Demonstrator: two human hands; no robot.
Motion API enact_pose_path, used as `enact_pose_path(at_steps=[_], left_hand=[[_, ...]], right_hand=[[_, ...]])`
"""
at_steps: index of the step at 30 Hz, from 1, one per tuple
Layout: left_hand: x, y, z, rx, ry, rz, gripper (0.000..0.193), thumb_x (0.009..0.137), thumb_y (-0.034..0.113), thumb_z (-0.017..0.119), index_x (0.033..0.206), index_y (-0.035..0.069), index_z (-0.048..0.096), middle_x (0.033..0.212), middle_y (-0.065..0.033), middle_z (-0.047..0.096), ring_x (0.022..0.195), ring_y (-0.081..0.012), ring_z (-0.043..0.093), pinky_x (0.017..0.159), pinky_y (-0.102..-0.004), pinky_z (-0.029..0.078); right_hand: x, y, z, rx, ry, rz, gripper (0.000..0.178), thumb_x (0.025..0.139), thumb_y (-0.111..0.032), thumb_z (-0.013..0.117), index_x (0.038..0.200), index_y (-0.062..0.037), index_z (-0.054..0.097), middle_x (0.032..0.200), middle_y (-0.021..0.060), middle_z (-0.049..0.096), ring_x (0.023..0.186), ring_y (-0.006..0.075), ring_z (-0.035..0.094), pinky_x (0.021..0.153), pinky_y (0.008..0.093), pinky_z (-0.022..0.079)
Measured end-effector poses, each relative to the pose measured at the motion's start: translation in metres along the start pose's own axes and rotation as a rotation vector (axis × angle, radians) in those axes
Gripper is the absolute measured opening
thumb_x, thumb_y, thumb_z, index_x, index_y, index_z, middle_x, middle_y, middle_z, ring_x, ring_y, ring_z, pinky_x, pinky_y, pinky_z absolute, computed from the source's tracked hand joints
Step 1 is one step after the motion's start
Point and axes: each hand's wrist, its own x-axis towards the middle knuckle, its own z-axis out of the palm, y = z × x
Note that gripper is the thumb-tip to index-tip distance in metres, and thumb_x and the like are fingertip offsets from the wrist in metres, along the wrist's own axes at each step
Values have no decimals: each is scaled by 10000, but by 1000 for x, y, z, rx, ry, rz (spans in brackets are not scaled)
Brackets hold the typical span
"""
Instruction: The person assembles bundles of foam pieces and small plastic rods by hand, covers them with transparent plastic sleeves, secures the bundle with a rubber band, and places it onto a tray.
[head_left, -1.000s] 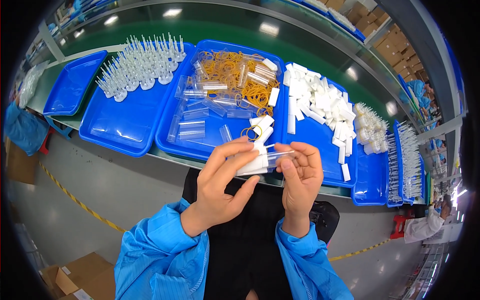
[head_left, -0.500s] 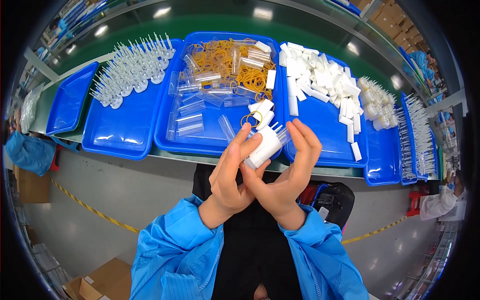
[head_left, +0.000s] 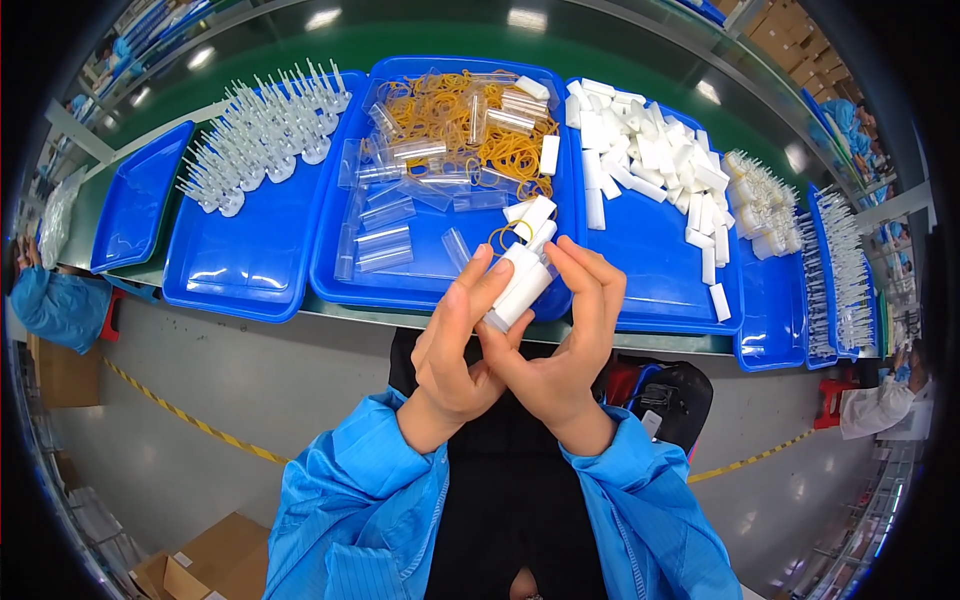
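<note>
Between my two hands, in front of the middle tray, is a bundle of white block-like pieces (head_left: 522, 286) with a translucent grey lower end. My left hand (head_left: 452, 350) pinches it from the left with thumb and fingers. A thin yellow rubber band (head_left: 510, 226) loops out beside the left fingertips; whether it is hooked on a finger I cannot tell. My right hand (head_left: 565, 350) is closed round the bundle's right side, thumb low and fingertips at its upper end. The fingers hide part of the bundle's far end.
The middle blue tray (head_left: 335, 272) holds rubber bands (head_left: 515, 155), clear plastic tubes (head_left: 385, 248) and some white blocks. White blocks (head_left: 655, 150) fill part of the right tray (head_left: 640, 300). Pronged clear pieces (head_left: 270, 140) stand in the left tray (head_left: 235, 280). Further trays of parts lie right.
My right fingertips have moved left and closed in on the bundle. The thin prongs and clear tube seen at its upper right are now covered or out of sight.
</note>
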Motion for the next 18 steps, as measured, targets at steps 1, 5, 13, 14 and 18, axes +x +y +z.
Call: enact_pose_path(at_steps=[1,5,13,14,18], left_hand=[[0,-1,0,-31,17,-23,807,804,-12,751,1418,-36,229,1191,-301,606,1129,-473,592,907,-501,537],[-4,-3,-5,-100,53,-119,801,802,-41,739,1408,-67,216,1188,-306,609,1131,-466,594,923,-492,528],[-1,-5,-6,-3,-4,-27,754,804,-74,715,1398,-67,252,1178,-308,615,1124,-463,601,924,-475,529],[-2,-6,-6,6,-3,-14,737,803,-77,714,1393,-62,274,1178,-304,616,1121,-465,602,923,-475,531],[-2,-10,-3,22,7,-8,652,798,-78,714,1357,-65,376,1177,-285,625,1116,-470,604,920,-475,530]], right_hand=[[1,-1,1,0,-1,-2,737,589,-156,847,1243,30,562,1245,178,522,1149,306,511,964,395,430],[0,6,4,156,16,36,621,664,-159,831,1198,38,583,1183,170,554,1083,300,544,947,401,425],[0,4,11,481,78,308,336,738,-42,796,1001,-2,589,1068,132,557,1006,219,556,875,316,442],[0,2,10,482,77,309,336,738,-42,796,1001,-2,589,1068,132,557,1006,219,556,875,316,442],[1,1,12,392,78,254,310,771,-18,762,1023,5,583,1077,116,537,1034,204,536,928,313,414]])
